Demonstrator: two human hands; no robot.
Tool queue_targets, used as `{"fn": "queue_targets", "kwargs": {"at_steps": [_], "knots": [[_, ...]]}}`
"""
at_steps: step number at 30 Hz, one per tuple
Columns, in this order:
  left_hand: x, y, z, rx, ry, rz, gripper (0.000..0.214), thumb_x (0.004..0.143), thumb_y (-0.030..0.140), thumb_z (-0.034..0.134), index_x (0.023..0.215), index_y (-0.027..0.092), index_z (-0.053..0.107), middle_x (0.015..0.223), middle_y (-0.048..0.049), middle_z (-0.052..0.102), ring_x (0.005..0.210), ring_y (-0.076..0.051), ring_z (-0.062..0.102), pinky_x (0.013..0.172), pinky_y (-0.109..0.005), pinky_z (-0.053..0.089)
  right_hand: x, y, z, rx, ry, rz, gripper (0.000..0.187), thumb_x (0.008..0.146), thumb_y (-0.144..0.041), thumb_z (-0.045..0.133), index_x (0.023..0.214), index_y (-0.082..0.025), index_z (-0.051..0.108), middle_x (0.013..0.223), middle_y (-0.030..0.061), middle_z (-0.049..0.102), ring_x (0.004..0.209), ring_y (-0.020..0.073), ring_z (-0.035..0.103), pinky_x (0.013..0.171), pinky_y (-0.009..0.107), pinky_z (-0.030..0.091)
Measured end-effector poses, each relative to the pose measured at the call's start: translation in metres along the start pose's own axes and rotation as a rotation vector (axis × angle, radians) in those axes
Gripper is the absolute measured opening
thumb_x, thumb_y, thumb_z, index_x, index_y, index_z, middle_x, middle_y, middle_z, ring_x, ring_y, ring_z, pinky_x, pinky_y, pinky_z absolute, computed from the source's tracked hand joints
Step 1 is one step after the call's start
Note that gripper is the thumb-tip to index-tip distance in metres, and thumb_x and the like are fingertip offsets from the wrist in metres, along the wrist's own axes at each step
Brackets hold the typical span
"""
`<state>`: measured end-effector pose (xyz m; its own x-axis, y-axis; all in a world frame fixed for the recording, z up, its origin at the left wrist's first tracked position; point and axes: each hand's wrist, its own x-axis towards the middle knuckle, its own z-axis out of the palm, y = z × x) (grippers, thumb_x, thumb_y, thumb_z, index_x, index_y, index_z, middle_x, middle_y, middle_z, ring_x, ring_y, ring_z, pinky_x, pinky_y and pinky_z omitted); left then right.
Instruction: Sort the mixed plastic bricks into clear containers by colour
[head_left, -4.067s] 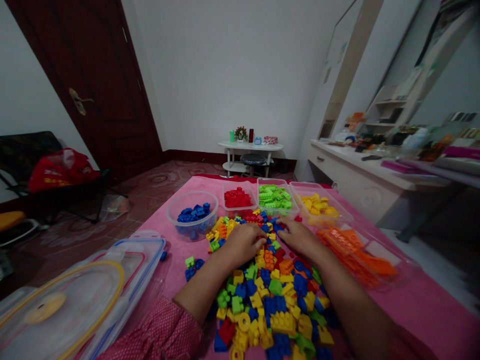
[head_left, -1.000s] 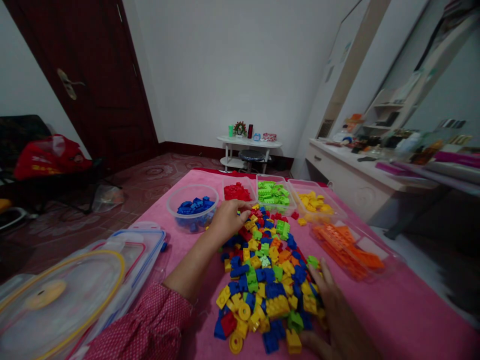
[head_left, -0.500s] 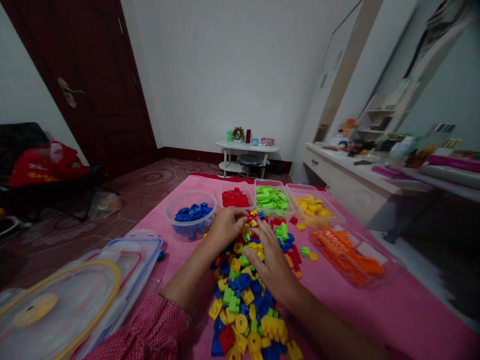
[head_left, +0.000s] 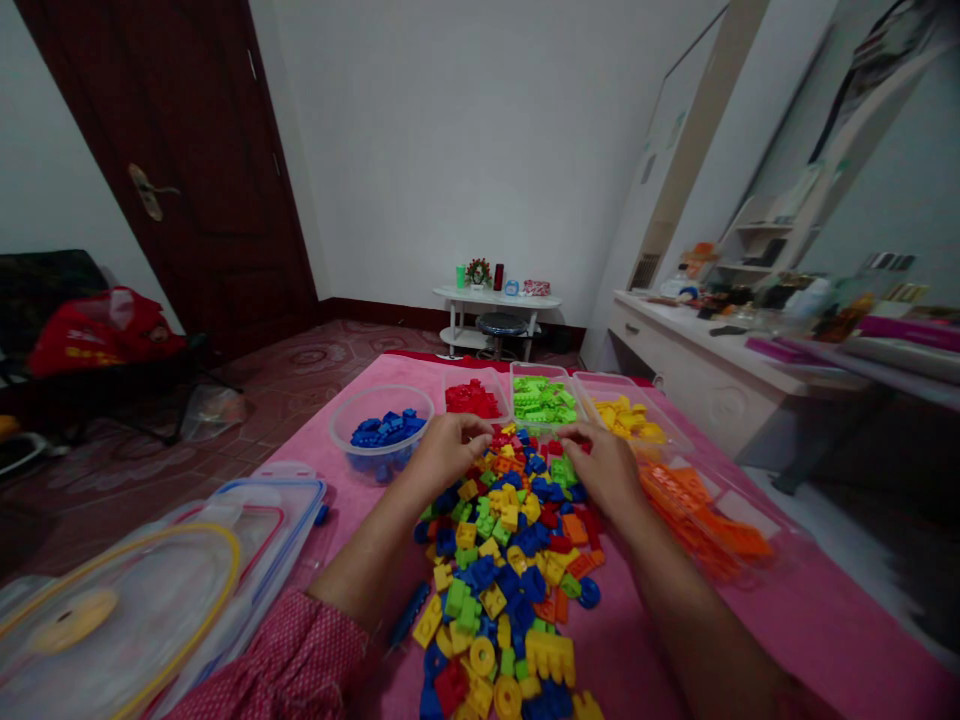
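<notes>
My left hand (head_left: 448, 455) hangs over the far left side of a long pile of mixed toy building bricks (head_left: 499, 570). Its fingers are bent, with a gap between thumb and fingertips, and nothing shows in them. Across the pile, my right hand (head_left: 604, 470) rests at the far right edge, fingers loosely curved among the bricks. I see no brick held there, though its palm side is partly hidden. Beyond the hands stand a box of red bricks (head_left: 471, 398), a box of green bricks (head_left: 544, 400) and a box of yellow bricks (head_left: 628, 415).
A round tub (head_left: 341, 440) with blue bricks stands left of my left hand. An orange-brick box (head_left: 705, 515) lies to the right. Clear lids (head_left: 135, 620) are stacked at the left on the pink cloth (head_left: 817, 610). A white dressing table (head_left: 697, 345) stands beyond, right.
My right hand has moved from the middle of the pile to its far right edge. The bricks are spread wider, with several more on the right. My left hand has hardly moved.
</notes>
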<state>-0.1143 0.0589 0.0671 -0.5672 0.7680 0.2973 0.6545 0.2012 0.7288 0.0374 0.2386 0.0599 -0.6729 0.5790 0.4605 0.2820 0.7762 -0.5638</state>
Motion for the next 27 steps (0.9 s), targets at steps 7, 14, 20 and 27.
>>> {"fn": "queue_targets", "kwargs": {"at_steps": [7, 14, 20, 27], "knots": [[-0.008, 0.008, -0.021, 0.060, -0.397, -0.043, 0.027, 0.063, 0.034, 0.070, 0.082, 0.014, 0.073, 0.071, -0.0026, 0.070, 0.062, -0.014, 0.060, 0.054, -0.019, 0.041, -0.002, 0.024, -0.005, -0.123, -0.351, -0.142, 0.050, 0.065, -0.009, 0.058, 0.113, -0.024, 0.066, 0.112, 0.0051, 0.067, 0.103, 0.0261, 0.059, 0.088, 0.038, 0.044], [-0.020, 0.026, -0.013, 0.368, -0.452, 0.048, 0.029, 0.049, 0.033, 0.079, 0.075, 0.022, 0.074, 0.075, -0.0022, 0.071, 0.064, -0.016, 0.061, 0.053, -0.021, 0.038, -0.012, 0.016, 0.007, -0.270, -0.379, -0.094, 0.049, 0.066, -0.009, 0.054, 0.111, -0.024, 0.066, 0.107, 0.0057, 0.067, 0.097, 0.0242, 0.061, 0.079, 0.031, 0.044], [-0.023, 0.033, -0.004, 0.444, -0.398, 0.080, 0.022, 0.048, 0.028, 0.078, 0.068, 0.022, 0.071, 0.071, -0.0011, 0.069, 0.064, -0.016, 0.059, 0.053, -0.021, 0.035, -0.005, 0.018, -0.001, -0.135, -0.271, -0.048, 0.021, 0.066, -0.019, 0.059, 0.083, -0.020, 0.072, 0.086, 0.0049, 0.070, 0.080, 0.0220, 0.063, 0.068, 0.029, 0.044], [-0.015, 0.022, -0.005, 0.154, -0.402, 0.001, 0.018, 0.061, 0.029, 0.070, 0.075, 0.017, 0.066, 0.065, 0.0001, 0.064, 0.057, -0.012, 0.056, 0.050, -0.020, 0.036, -0.002, -0.003, -0.015, 0.354, -0.148, 0.159, 0.015, 0.071, -0.032, 0.058, 0.071, -0.017, 0.058, 0.060, -0.0002, 0.059, 0.052, 0.0138, 0.054, 0.050, 0.025, 0.041]]}}
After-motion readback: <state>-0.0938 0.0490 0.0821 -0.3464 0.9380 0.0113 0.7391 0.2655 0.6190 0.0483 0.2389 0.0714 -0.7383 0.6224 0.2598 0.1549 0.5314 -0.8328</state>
